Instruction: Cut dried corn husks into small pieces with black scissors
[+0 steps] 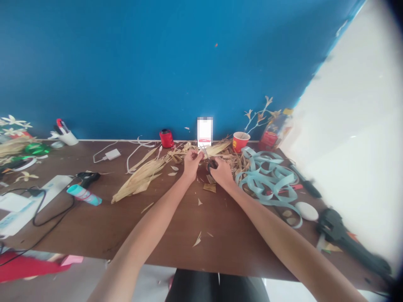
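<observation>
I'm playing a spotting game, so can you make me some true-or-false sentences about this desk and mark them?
1. The right hand holds black-handled metal scissors. True.
2. The flat pale-blue ribbon is neatly rolled up. False: it lies in loose loops.
3. A red paper cup with yellow markings stands upright. True.
4. The turquoise tube with a pinkish band stands on its end. False: it lies on its side.
5. Dry, straw-coloured leaves lie on the brown table. True.

Single head-worn view, facing forward, angled down across table [173, 235]
</observation>
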The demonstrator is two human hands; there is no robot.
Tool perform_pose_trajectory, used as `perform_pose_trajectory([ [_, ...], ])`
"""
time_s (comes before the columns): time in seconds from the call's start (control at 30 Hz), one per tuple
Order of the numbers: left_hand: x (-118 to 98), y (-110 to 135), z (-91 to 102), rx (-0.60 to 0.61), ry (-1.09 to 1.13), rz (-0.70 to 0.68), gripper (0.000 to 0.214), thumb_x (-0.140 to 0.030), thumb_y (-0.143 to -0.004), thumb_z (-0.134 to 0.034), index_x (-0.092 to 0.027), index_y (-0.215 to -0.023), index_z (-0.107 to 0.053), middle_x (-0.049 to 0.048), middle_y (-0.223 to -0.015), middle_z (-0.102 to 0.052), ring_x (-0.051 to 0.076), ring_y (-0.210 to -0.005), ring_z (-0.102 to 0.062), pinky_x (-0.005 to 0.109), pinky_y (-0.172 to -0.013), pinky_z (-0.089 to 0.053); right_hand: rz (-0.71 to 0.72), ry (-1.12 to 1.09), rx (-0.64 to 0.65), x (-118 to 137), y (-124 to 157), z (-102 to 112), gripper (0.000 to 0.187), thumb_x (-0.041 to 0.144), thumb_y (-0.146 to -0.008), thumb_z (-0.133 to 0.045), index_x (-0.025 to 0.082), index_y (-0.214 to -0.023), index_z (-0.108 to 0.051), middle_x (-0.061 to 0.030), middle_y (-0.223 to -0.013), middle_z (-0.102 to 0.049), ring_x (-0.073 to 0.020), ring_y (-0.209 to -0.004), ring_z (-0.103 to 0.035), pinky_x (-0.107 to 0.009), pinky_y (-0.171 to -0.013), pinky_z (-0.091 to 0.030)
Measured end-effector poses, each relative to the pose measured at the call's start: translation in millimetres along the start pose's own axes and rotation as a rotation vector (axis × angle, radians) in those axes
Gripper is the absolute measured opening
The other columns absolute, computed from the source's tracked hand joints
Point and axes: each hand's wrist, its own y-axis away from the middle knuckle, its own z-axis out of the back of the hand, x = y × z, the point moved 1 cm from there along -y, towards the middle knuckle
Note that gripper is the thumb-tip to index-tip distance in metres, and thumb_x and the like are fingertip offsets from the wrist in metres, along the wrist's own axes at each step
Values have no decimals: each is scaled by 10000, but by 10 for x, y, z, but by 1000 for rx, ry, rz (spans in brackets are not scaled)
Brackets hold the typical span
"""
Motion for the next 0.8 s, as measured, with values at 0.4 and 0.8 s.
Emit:
perform_pose_trajectory([
  [0.4,-35,14,-3,11,-12,-8,431,-379,-657,-795,-158,-968,-595,36,-827,-668,134,-761,-635,308,-793,-517,-21,-10,5,-13,1,-3,284,263,-736,-594,232,-1005,-679,-38,-895,-718,-215,-854,-642,-327,-802,-482],
  [0.8,-48,15,0,-7,-25,5,398,-372,-649,-797,-155,-919,-602,36,-814,-680,123,-716,-617,276,-732,-487,6,-44,29,-5,-9,7,248,267,-747,-595,234,-968,-701,-21,-849,-718,-199,-822,-637,-305,-788,-471],
])
